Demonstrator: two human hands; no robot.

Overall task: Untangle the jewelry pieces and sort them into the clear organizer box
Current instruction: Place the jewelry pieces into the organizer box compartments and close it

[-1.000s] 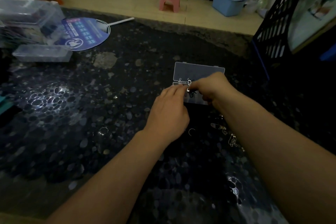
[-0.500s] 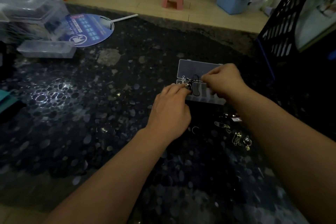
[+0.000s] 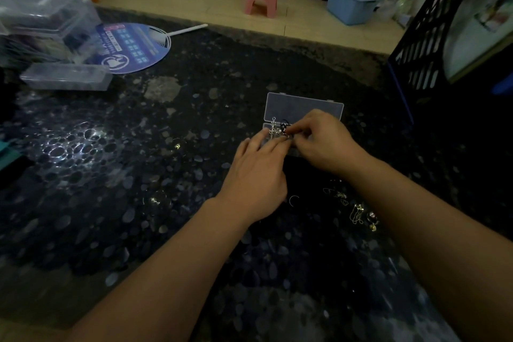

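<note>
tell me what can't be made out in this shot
All head view:
- near tray of the organizer box: covered by both hands.
- tangled jewelry: too small and dark to count pieces.
- left hand and right hand fingertips: grip points overlap, unclear.

Organizer box [image 3: 304, 108] behind hands; loose jewelry [image 3: 358, 209] right.

Tangled silver cross pendant [image 3: 273, 129] over open clear organizer box [image 3: 302, 108]

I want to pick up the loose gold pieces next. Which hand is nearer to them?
Right. The gold pieces lie on the table just beside the right forearm, nearer the person than the right hand. The left hand is further off, across from them.
</note>
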